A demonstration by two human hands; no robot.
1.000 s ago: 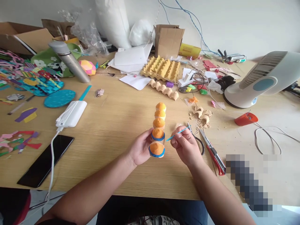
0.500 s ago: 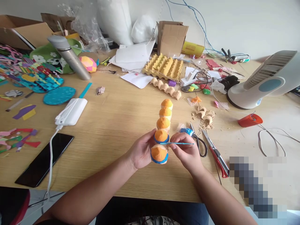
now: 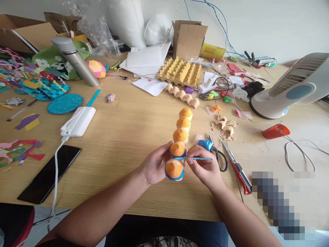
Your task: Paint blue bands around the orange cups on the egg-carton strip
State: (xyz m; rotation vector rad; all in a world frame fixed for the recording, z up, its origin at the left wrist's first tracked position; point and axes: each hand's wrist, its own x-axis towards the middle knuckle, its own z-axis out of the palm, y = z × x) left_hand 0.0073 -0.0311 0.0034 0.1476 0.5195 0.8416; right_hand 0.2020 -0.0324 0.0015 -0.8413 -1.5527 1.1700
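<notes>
Our left hand (image 3: pixel 155 166) is gripping the egg carton strip (image 3: pixel 181 134) by its near end, above the surface (image 3: pixel 128 137); our right hand (image 3: pixel 204 168) is pinching a blue stick (image 3: pixel 203 159), its tip meeting the second cup's blue band. We are seemingly shaping that trim, which calls for light, steady pressure. Beyond, a blue packet (image 3: pixel 205 144) is lying beside the scissors (image 3: pixel 222 162).

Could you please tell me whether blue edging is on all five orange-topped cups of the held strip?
Only partly: blue edging shows on the two nearest cups; on the three farther cups, none shows.
</notes>
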